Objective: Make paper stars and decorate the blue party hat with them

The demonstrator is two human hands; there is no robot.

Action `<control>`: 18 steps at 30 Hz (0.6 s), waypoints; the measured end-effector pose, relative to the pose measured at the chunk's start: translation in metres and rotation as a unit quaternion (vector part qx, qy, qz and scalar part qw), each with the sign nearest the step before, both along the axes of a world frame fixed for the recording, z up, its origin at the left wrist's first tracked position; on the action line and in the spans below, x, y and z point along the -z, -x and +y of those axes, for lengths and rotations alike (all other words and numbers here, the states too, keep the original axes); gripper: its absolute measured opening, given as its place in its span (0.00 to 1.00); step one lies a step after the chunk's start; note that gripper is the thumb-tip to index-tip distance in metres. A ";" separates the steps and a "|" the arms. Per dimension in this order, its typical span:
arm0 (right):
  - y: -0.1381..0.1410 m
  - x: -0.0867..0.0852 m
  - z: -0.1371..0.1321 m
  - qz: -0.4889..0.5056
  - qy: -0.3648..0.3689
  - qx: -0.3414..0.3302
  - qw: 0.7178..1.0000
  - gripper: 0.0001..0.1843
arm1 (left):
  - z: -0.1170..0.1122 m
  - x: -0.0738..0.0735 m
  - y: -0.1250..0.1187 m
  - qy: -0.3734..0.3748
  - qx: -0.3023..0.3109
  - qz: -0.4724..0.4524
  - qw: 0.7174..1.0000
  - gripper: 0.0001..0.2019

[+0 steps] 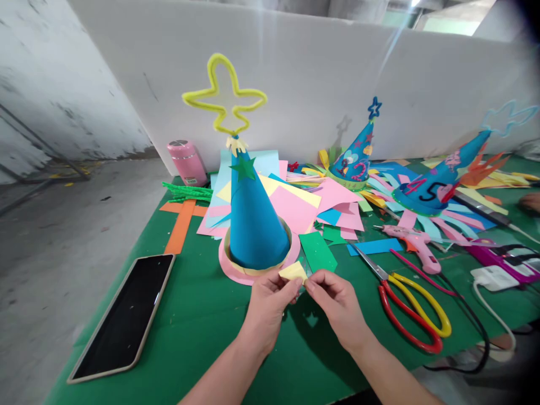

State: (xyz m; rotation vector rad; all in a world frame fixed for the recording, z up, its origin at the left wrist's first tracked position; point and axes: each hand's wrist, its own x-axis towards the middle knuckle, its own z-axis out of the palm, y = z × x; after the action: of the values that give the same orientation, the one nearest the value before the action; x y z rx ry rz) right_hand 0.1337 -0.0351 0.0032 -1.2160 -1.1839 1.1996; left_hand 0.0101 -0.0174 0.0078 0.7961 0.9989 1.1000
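My left hand [270, 304] and my right hand [337, 301] meet just in front of a blue paper cone hat [253, 225]. Together they pinch a small yellow paper piece [293, 272], fingers closed on its lower edge. The hat stands upright on a pink ring base [236, 271], carries a green star [243, 167] and is topped by a yellow pipe-cleaner star [223, 101]. A green paper scrap [318, 251] lies right of the hat, close to my right fingers.
A dark tablet [126, 315] lies at the left on the green table [202, 337]. Red and yellow scissors [411, 306], a pink glue gun [413, 243], cables, two more decorated blue hats [356, 160] [439, 180], coloured paper sheets [295, 202], green pipe cleaners [188, 193] and a pink bottle [188, 163] surround the work.
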 end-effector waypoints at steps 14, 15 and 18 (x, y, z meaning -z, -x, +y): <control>0.014 0.000 -0.002 0.001 -0.014 0.028 1.000 0.12 | -0.001 0.000 -0.002 0.027 -0.033 -0.066 0.997 0.08; 0.014 0.000 -0.002 -0.002 -0.014 0.030 0.999 0.12 | -0.001 0.000 -0.002 0.028 -0.034 -0.074 0.996 0.08; 0.013 0.002 -0.003 -0.018 -0.013 0.046 0.999 0.13 | 0.001 -0.001 0.000 0.034 -0.047 -0.090 0.994 0.08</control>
State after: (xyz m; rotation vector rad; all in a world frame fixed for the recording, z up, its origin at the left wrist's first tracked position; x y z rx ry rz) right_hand 0.1205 -0.0382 0.0014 -1.2630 -1.1534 1.0956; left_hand 0.0104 -0.0161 0.0085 0.5885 0.9236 1.1902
